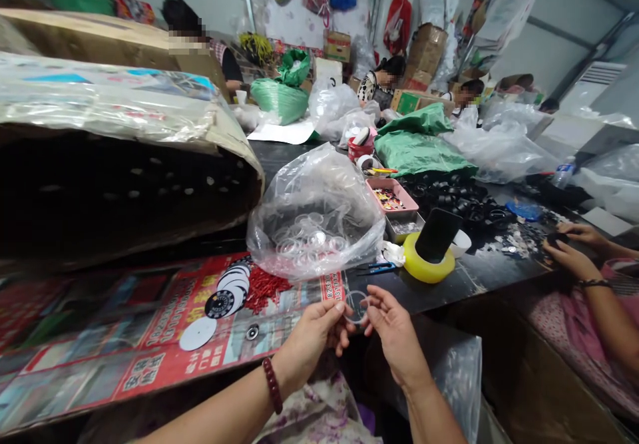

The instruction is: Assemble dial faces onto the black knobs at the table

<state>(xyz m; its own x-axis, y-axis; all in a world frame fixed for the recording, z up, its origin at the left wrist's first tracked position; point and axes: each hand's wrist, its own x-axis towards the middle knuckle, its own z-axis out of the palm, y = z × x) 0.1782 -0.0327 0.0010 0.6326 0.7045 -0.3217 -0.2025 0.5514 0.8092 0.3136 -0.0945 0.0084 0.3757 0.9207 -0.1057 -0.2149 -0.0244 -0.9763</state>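
My left hand (324, 327) and my right hand (389, 327) hold a thin clear plastic ring (356, 321) between them, over the table's front edge. Fingers of both hands pinch it from opposite sides. Just beyond my hands, a clear plastic bag (329, 198) lies open with many similar rings (312, 241) inside. Left of it is a heap of small red pieces (264, 289). Beside that heap a row of black-and-white printed discs (227, 297) lies fanned out, with a plain white disc (198, 333) at its near end. A small dark round part (252, 331) sits on the red printed sheet (164, 357).
A yellow tape roll (428, 267) with a phone (438, 234) propped in it stands right of the bag, near blue snips (377, 269). Behind is a pink tray (392, 194) of small parts. A large sack (234, 131) rises at left. A co-worker's hands (574, 251) work at right.
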